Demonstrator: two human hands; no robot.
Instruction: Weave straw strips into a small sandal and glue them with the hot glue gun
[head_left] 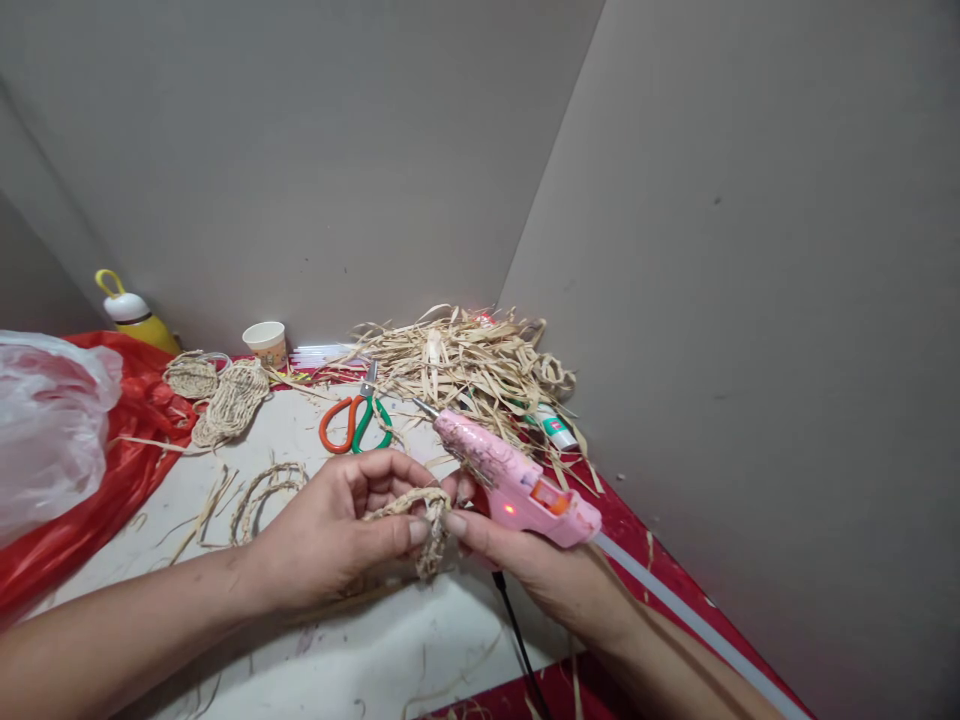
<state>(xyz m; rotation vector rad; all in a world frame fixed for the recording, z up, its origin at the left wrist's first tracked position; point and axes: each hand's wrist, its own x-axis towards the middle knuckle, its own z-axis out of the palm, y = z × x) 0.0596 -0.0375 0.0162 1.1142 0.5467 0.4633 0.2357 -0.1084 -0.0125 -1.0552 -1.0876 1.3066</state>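
A short braided straw cord [429,540] is pinched between the thumb and fingers of my left hand [367,520], folded into a curve. My right hand [510,545] grips a pink hot glue gun [491,455], whose metal nozzle points up and to the left. A small orange light glows on its body. My right thumb and fingertips also touch the right side of the braid. The glue gun's handle is mostly hidden by my hand. Left of my hands, a loop of braided cord [259,495] lies on the white work surface [307,655].
Orange- and green-handled scissors [356,425] lie beyond my hands, before a heap of dry straw [457,365]. A paper cup [266,342], woven straw pieces [234,400], a yellow bottle [139,315] and plastic bags [56,430] stand left. A black cable [517,630] hangs below the gun.
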